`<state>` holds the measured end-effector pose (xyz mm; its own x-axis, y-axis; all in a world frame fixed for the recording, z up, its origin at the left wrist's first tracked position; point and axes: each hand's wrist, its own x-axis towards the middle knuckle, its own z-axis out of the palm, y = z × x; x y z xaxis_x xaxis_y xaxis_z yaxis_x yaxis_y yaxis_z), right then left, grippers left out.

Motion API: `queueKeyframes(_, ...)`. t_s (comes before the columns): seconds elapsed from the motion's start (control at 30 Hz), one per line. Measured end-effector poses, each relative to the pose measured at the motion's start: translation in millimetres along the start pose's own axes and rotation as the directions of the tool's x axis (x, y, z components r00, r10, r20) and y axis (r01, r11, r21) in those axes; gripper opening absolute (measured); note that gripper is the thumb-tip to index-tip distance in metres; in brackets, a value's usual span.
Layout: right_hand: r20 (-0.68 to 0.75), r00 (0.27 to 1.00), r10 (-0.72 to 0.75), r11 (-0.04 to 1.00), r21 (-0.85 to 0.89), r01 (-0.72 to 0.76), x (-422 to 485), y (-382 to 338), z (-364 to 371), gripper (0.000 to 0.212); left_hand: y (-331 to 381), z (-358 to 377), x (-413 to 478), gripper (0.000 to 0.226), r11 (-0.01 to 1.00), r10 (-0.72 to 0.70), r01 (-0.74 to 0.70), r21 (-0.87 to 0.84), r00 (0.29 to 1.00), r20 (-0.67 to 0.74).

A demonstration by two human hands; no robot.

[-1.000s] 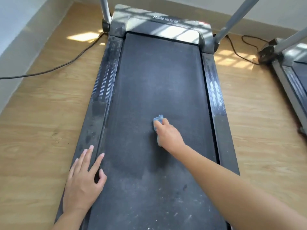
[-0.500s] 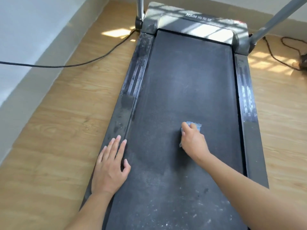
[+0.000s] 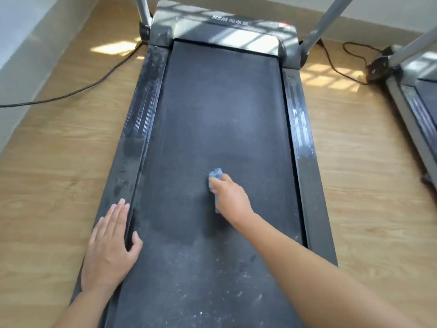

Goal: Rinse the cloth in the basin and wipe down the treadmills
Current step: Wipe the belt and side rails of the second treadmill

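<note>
A treadmill with a dark dusty belt runs away from me across the wooden floor. My right hand grips a small light-blue cloth and presses it onto the belt a little right of centre. Only the cloth's front tip and left edge show past my fingers. My left hand lies flat with straight fingers on the treadmill's left side rail, thumb on the belt edge. White specks of dust cover the near part of the belt.
A second treadmill stands at the right edge. Black power cables trail over the wooden floor on the left and behind. Two grey handrail posts rise at the far end. A white wall runs along the left.
My right hand has stayed near the middle of the belt, shifting slightly with the cloth. The view has swung back to the right, bringing the second treadmill into sight. My left hand stays on the rail.
</note>
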<state>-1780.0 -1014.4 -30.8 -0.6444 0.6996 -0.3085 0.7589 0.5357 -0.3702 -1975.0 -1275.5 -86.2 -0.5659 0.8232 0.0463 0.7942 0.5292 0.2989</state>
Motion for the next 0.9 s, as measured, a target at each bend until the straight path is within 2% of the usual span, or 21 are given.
queueKeyframes(0.1, -0.147, 0.97, 0.192, 0.981, -0.004, -0.194, -36.1, 89.5, -33.1, 0.026, 3.8, 1.5, 0.5, 0.076, 1.0, 0.007, -0.007, 0.005, 1.0, 0.008)
queueKeyframes(0.17, -0.161, 0.938, 0.308, 0.943, -0.076, -0.323, -58.8, 132.9, -50.3, 0.027, 4.8, 2.0, 0.7, 0.076, 1.0, 0.011, -0.011, 0.013, 1.0, 0.006)
queueKeyframes(0.23, -0.149, 0.91, 0.387, 0.906, -0.124, -0.405, -72.2, 148.6, -57.3, 0.029, 2.7, 1.5, 1.0, 0.075, 1.0, 0.017, -0.017, 0.017, 1.0, -0.005)
queueKeyframes(0.33, -0.155, 0.885, 0.439, 0.886, -0.086, -0.455, -71.4, 131.2, -48.8, 0.031, 5.7, 3.2, 3.9, 0.073, 0.999, 0.034, -0.033, 0.023, 0.999, -0.018)
queueKeyframes(0.43, -0.159, 0.927, 0.339, 0.936, -0.036, -0.349, -51.4, 73.4, -21.9, 0.027, 4.7, 3.0, 2.3, 0.073, 0.999, 0.031, -0.03, 0.025, 0.999, -0.038)
queueKeyframes(0.57, -0.046, 0.997, 0.055, 0.998, -0.025, -0.057, -6.6, -42.8, 14.5, 0.035, 2.0, 2.4, 1.2, 0.073, 0.999, 0.029, -0.028, 0.029, 0.999, -0.045)
queueKeyframes(0.7, 0.042, 0.976, -0.215, 0.973, -0.077, 0.217, 12.5, -155.3, 61.5, 0.028, -1.3, 3.4, -1.3, 0.079, 1.0, 0.012, -0.013, -0.007, 0.999, -0.053)
queueKeyframes(0.8, 0.094, 0.951, -0.295, 0.954, -0.018, 0.298, 5.9, -176.8, 77.9, 0.025, -2.6, 1.2, -1.0, 0.084, 0.996, -0.021, 0.015, -0.088, 0.998, -0.062)
queueKeyframes(0.9, 0.088, 0.956, -0.28, 0.959, -0.015, 0.282, 0.2, -140.1, 62.2, 0.037, 0.0, -2.8, -1.7, 0.08, 0.997, -0.015, 0.011, -0.074, 0.999, -0.046)
